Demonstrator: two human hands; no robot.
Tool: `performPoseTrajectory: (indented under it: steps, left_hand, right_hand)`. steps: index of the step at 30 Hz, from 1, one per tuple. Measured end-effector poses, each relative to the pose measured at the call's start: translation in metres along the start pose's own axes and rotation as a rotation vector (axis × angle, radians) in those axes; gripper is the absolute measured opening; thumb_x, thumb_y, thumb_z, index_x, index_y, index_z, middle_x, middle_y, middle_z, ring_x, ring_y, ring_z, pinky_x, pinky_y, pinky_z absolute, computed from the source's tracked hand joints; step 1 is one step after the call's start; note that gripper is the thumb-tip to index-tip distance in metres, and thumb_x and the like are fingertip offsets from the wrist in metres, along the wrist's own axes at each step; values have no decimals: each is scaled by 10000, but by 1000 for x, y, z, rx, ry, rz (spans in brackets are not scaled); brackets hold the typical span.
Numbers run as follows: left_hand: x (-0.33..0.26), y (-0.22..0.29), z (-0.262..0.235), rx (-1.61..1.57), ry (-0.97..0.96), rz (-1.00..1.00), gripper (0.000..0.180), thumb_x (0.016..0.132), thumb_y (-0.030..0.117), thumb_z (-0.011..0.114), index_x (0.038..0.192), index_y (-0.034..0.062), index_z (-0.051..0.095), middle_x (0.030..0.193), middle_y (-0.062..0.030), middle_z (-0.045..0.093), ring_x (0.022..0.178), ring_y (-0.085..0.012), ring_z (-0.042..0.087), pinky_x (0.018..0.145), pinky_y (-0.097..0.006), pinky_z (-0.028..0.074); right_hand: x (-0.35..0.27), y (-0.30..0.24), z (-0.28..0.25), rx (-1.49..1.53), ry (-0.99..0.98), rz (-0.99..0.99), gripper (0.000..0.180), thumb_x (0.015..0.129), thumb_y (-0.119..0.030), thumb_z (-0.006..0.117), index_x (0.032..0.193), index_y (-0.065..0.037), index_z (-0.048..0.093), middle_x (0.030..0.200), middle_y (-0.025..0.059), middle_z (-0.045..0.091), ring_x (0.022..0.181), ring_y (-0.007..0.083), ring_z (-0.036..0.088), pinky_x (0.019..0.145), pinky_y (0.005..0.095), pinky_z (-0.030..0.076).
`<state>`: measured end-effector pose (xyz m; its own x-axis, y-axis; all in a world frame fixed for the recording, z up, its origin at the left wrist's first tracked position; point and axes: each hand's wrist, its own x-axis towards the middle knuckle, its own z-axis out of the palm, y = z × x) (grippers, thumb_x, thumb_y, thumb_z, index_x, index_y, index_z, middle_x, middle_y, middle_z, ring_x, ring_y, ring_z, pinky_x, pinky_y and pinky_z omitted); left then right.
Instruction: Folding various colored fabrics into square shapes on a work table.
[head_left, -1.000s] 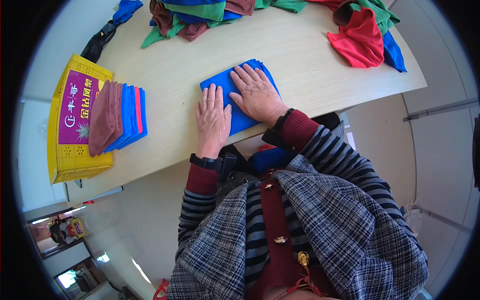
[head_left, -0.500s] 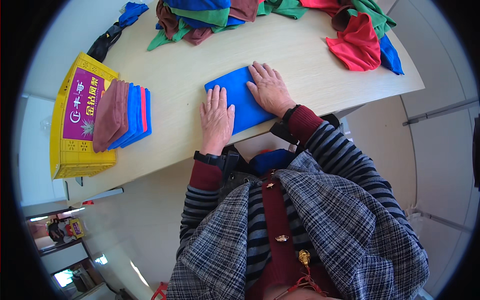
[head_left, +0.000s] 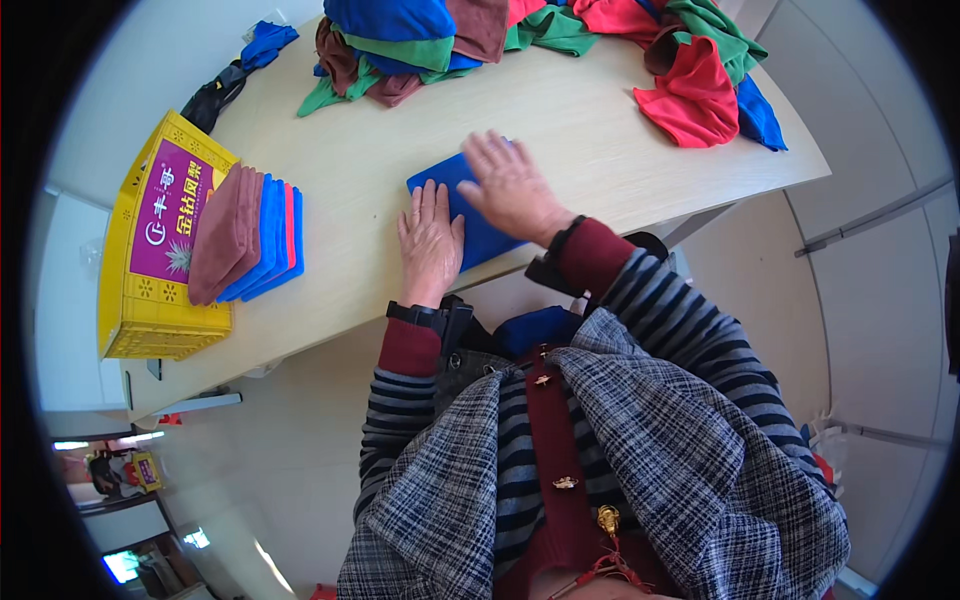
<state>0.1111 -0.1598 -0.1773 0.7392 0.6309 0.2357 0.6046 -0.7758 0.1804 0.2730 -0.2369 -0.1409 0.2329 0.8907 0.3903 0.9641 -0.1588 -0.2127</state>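
Note:
A blue cloth (head_left: 484, 232), folded into a flat rectangle, lies near the table's front edge. My left hand (head_left: 430, 245) rests flat along its left side, fingers stretched out. Over its right part is my right hand (head_left: 515, 190), open, fingers extended and slightly blurred; whether it touches the cloth I cannot tell. The right hand and wrist cover much of the cloth's right side. To the left, a row of folded cloths, brown (head_left: 225, 235), blue (head_left: 268, 240) and red (head_left: 290, 225), leans against a yellow crate.
The yellow crate (head_left: 170, 325) with a purple panel stands at the table's left. A heap of loose blue, green and brown cloths (head_left: 400, 35) lies at the back. Red (head_left: 695, 100), green and blue cloths sit at the right end of the table (head_left: 340, 200).
My right hand has moved left across the blue cloth, from its right edge toward my left hand. My left hand stays in place on the cloth. The view has shifted slightly.

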Motion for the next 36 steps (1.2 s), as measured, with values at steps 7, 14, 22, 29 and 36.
performPoseTrajectory:
  steps: [7, 14, 22, 29, 36]
  left_hand:
    - [2, 4, 0, -6, 3, 4, 568, 1039, 337, 460, 1524, 53, 372, 1617, -134, 315, 1508, -315, 256, 1191, -585, 223]
    - [-6, -9, -8, 4, 23, -56, 551, 1045, 345, 447, 1500, 37, 405, 1594, -146, 352, 1495, -322, 281, 1191, -583, 224]
    - [14, -11, -23, 7, 165, -112, 559, 1056, 378, 417, 1486, 20, 429, 1583, -156, 371, 1487, -335, 295, 1203, -549, 207]
    - [15, 9, 10, -81, 102, 38, 613, 1044, 435, 436, 1504, 30, 415, 1596, -152, 352, 1496, -331, 272, 1207, -523, 208]
    - [17, 10, 6, -62, 34, 0, 648, 1041, 471, 427, 1536, 56, 370, 1618, -138, 316, 1514, -323, 232, 1212, -538, 194]
  right_hand:
    - [-4, 4, 29, 39, -99, -41, 644, 1030, -479, 404, 1517, -58, 412, 1583, 140, 388, 1496, 330, 285, 1234, 473, 177]
    - [-5, 12, 25, 11, -98, 16, 634, 1034, -490, 391, 1517, -81, 424, 1585, 128, 387, 1500, 316, 280, 1238, 465, 168]
    - [-6, 13, 23, 12, -95, 35, 622, 1036, -476, 391, 1522, -88, 418, 1587, 124, 385, 1502, 313, 278, 1238, 473, 167]
    - [-8, 12, 26, -2, -102, 23, 606, 1038, -446, 394, 1526, -87, 412, 1597, 120, 372, 1507, 308, 271, 1239, 474, 164]
    - [-7, 14, 27, -7, -93, 33, 600, 1035, -434, 400, 1525, -87, 413, 1602, 108, 367, 1508, 305, 271, 1241, 467, 158]
